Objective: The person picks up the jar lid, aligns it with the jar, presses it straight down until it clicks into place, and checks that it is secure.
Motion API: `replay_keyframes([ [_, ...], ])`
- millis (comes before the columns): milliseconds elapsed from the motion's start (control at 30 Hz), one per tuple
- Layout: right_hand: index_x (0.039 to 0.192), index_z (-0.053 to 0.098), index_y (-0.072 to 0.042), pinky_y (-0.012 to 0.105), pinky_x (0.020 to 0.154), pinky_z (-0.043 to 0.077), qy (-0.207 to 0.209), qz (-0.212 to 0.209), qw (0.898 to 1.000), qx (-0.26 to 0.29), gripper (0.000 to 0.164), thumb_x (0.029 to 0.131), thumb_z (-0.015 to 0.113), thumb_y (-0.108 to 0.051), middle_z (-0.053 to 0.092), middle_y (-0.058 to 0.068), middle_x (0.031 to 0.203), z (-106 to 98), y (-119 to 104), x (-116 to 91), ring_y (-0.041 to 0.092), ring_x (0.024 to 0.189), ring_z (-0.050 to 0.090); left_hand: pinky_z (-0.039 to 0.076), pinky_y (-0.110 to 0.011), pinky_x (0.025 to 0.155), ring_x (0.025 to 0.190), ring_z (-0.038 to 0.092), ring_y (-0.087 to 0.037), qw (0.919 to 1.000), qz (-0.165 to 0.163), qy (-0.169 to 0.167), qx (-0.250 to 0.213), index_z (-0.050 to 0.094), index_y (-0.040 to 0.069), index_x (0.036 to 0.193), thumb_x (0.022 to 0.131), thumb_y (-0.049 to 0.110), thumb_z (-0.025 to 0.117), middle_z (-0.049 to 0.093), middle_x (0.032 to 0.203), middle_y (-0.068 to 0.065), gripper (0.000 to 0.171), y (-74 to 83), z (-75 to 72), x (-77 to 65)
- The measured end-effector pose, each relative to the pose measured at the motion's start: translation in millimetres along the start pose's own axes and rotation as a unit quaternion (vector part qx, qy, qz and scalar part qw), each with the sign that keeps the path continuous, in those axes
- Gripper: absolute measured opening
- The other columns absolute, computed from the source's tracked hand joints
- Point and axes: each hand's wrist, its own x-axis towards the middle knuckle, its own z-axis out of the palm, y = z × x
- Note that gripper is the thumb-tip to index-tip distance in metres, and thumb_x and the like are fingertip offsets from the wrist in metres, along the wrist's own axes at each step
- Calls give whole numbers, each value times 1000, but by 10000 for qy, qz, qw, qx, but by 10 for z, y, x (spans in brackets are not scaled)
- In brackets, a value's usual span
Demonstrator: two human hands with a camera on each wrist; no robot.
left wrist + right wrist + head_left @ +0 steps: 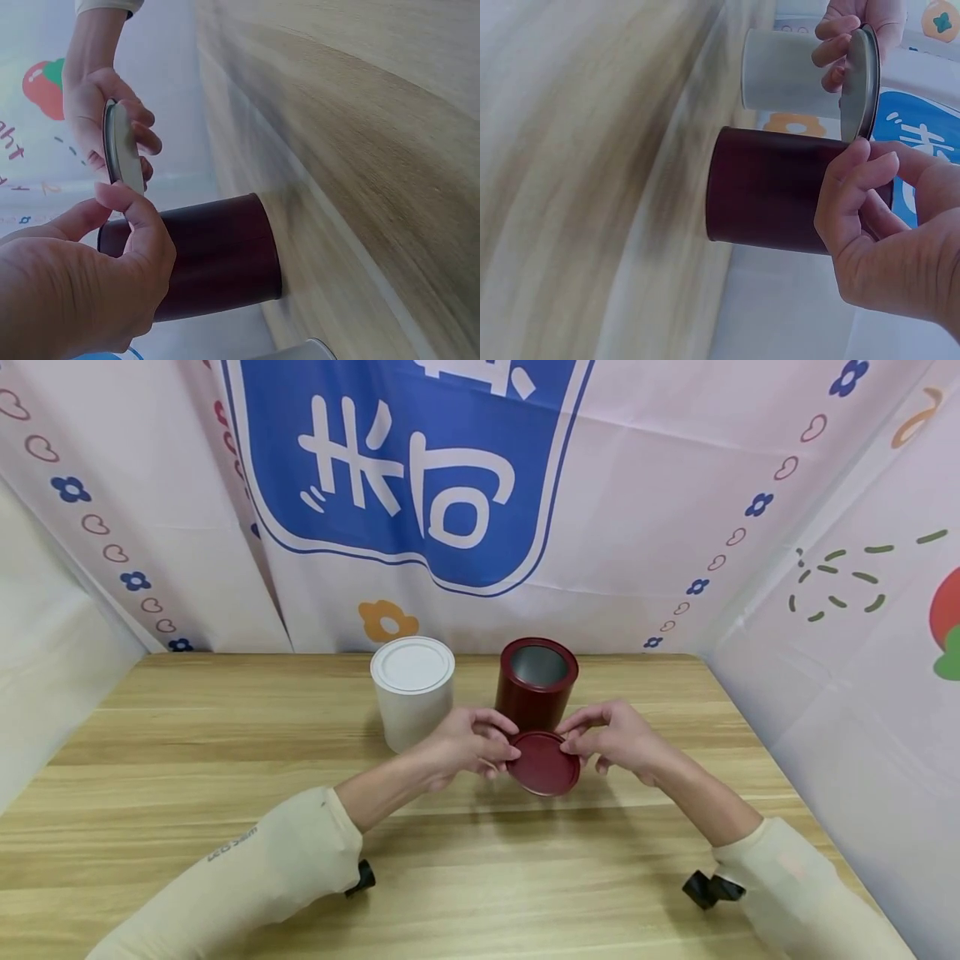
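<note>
A round dark red lid is held above the table between both hands, its red top face up and its underside silvery in the wrist views. My left hand pinches the lid's left edge between thumb and fingers. On the opposite edge, my right hand pinches it the same way. Just beyond the lid stands an uncovered dark red can, upright, with a grey metal inside. To its left, near my left hand, a white can stands with a white lid on.
Both cans stand on a wood-grain table, toward its back edge. Behind them hangs a white printed cloth with a blue sign, and another printed cloth flanks the right side.
</note>
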Motion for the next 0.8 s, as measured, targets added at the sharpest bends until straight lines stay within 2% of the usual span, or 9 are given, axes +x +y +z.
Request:
replay_keyframes([
  [367,112,73,6,22,45,45,138,-322,9990,-270,24,90,69,-1,64,8,90,-67,-145,-25,15,63,62,52,-22,57,63,60,-15,9989,253,122,376,62,-5,119,91,-13,60,65,80,-7,28,134,48,12],
  [567,112,73,6,22,45,45,207,-355,9987,-296,23,90,67,0,64,8,90,-96,-193,-21,15,62,62,53,-21,56,62,60,-15,9980,389,139,474,62,-6,120,92,-13,58,63,79,-7,30,224,51,-6],
  [800,112,72,7,22,45,44,172,-512,9979,-350,22,92,66,0,63,8,90,-125,-222,-22,15,62,61,52,-20,54,60,60,-13,9982,368,119,461,62,-6,119,92,-13,61,60,76,-6,28,277,53,-8],
])
